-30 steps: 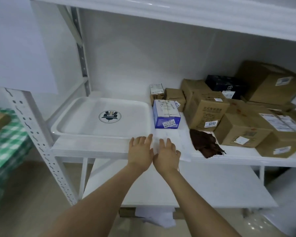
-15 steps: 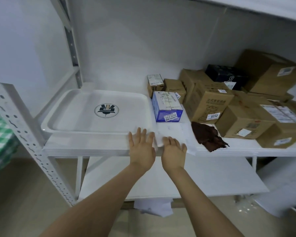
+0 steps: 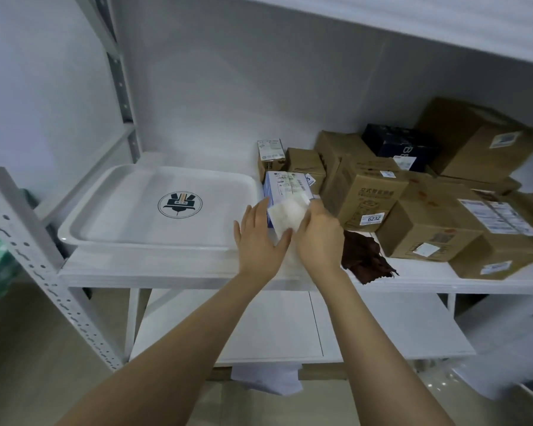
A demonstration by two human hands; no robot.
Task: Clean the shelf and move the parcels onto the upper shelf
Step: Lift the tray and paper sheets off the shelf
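— Between the fingers of both hands, what is being held?

— A white wipe [image 3: 288, 212]. The right hand [image 3: 319, 241] has its fingers [image 3: 317, 212] curled round the wipe's right edge, gripping it. The left hand [image 3: 259, 244] keeps its fingers [image 3: 257, 213] straight against the left edge, with the thumb lying across the lower corner.

— So where does the cleaning stand?

— By the look of it, at its very start. The wipe is lifted off the middle shelf [image 3: 166, 265], just above its front edge, and seems to be getting spread or folded, not rubbed on anything.

— And the parcels?

— None has gone up. A blue box [image 3: 285, 184] stands just beyond the fingertips, partly hidden by the wipe. The cardboard parcels [image 3: 366, 195] crowd the shelf beyond and to the right of the right fingers. What shows of the upper shelf [image 3: 413, 26], far above the hands, is only its underside, so whatever lies on top cannot be told.

— Anything else close by?

— A tray [image 3: 83, 207] sits just left of the left fingers, and a brown rag [image 3: 363, 256] lies just right of the right wrist, touched by neither hand.

— What is left, then?

— Nearly all of it, judging from this: wiping the shelf, then lifting every parcel up.
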